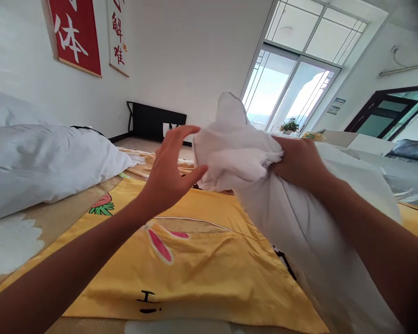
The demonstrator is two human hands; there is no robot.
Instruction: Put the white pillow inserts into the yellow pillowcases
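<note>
My right hand (pixel 299 160) is closed on a bunched end of a white pillow (pixel 299 218), which runs from the middle of the view down to the lower right, above the bed. My left hand (pixel 170 169) hovers just left of the bunched white cloth with its fingers spread, thumb close to the fabric and nothing in its grasp. Below both hands lies a yellow pillowcase (pixel 202 264) printed with a rabbit and a carrot.
A white duvet (pixel 38 157) is heaped at the left of the bed. Red and white wall hangings (pixel 76 35) are on the left wall. A black folded table (pixel 156 121) leans at the far wall. Large windows (pixel 285 93) are ahead, and a dark-framed doorway (pixel 390 113) is at the right.
</note>
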